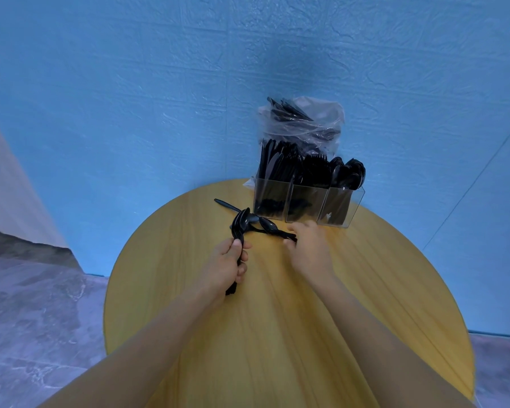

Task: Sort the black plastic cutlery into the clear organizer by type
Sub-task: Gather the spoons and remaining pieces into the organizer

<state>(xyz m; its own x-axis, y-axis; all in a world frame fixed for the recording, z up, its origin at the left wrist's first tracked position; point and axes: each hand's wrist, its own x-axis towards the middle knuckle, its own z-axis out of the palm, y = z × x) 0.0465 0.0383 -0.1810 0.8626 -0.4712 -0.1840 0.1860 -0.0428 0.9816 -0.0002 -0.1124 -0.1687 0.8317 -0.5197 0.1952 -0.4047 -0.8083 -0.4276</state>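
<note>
Curled tight round a bundle of black spoons (241, 223), the left hand (227, 262) has them by the handles, bowls fanning out at the far end and handle tips poking out below the palm. Over to the right, the right hand (308, 245) is down on the round wooden surface (292, 319), fingers bent onto the handle end of a loose spoon (273, 228) lying crosswise; whether that pinch has fully closed is hard to tell, but fingertips are on it. One more stray piece (226, 205) lies just beyond the bundle, to the far left of it.

At the far edge stands the clear organizer (306, 204), three compartments side by side: knives by the look of it on the left, forks in the middle, spoons on the right, all already well stocked. Behind it, against the blue wall (130, 98), sits a clear plastic bag (302, 119) with more black cutlery inside.

Now, handling. This stuff looks featherlight, stiff but thin, and smooth, so a flat spoon on a smooth top will likely want to skate rather than lift. Best bet is the handle end, tipped up off the wood, then pinched mid-handle. The bundle should stay nested if squeezed at the handles; slacken off and the bowls may splay. Nothing fragile, though a hard bend could snap a neck. Right compartment is where these appear headed.
</note>
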